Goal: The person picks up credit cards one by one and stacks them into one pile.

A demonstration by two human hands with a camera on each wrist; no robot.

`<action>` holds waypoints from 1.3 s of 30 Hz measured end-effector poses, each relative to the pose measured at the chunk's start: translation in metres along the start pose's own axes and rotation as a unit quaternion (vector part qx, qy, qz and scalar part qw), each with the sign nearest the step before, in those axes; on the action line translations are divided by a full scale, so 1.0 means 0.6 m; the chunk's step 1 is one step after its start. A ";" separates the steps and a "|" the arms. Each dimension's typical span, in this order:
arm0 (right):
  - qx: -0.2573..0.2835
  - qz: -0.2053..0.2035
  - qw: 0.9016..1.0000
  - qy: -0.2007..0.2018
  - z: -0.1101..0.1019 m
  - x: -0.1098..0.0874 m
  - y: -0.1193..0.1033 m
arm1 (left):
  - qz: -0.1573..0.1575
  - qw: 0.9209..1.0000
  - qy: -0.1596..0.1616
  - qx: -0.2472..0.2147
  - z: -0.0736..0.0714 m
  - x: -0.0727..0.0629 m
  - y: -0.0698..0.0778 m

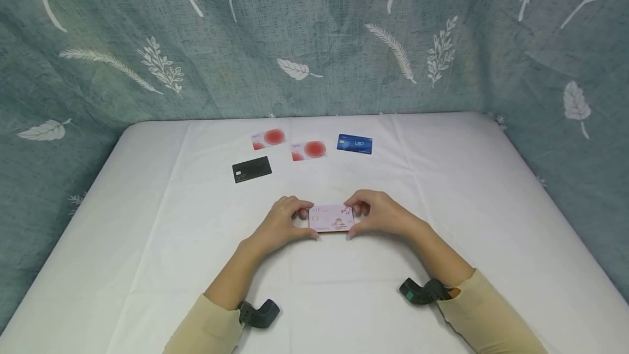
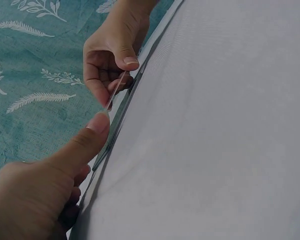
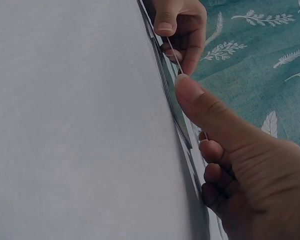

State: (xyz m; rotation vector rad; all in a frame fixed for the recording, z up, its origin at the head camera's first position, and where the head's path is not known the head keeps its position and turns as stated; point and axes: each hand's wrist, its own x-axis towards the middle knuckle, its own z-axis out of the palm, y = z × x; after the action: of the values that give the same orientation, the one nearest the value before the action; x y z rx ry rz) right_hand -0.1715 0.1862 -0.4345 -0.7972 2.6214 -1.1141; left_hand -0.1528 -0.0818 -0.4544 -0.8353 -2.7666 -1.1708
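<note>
A pale pink card printed with VIP and blossoms is held between both hands, its face toward the head view. My left hand pinches its left end, thumb at the near corner and fingers at the far one. At the right end, my right hand grips it in the same way. Both wrist views show the card nearly edge-on as a thin line. Beneath it lies a greenish strip with dark edges, whose kind I cannot tell.
Beyond the hands, a black VIP card, two white cards with red circles, one at left and one in the middle, and a blue VIP card lie on the white tablecloth. A leaf-patterned green curtain hangs behind.
</note>
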 end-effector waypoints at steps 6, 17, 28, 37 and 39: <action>-0.002 0.005 1.000 -0.002 0.003 0.000 0.000 | -0.024 1.000 -0.018 -0.002 0.002 -0.002 0.000; -0.028 0.003 1.000 -0.002 0.005 -0.005 0.004 | -0.018 0.999 -0.039 0.004 0.006 0.001 -0.003; -0.037 -0.004 0.999 -0.018 -0.001 0.001 -0.006 | -0.029 0.999 -0.042 0.010 -0.002 -0.001 -0.004; -0.037 0.006 0.999 -0.030 -0.003 0.003 -0.005 | -0.040 0.998 -0.043 0.001 -0.003 0.001 -0.001; -0.035 0.004 0.999 -0.031 -0.003 0.002 -0.004 | -0.039 0.998 -0.043 0.001 -0.002 0.001 -0.001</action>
State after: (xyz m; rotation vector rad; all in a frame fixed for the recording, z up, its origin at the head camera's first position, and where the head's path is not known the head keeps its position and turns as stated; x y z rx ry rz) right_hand -0.1721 0.1853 -0.4311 -0.8205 2.6229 -0.9827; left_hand -0.1538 -0.0826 -0.4536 -0.8025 -2.8942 -1.1693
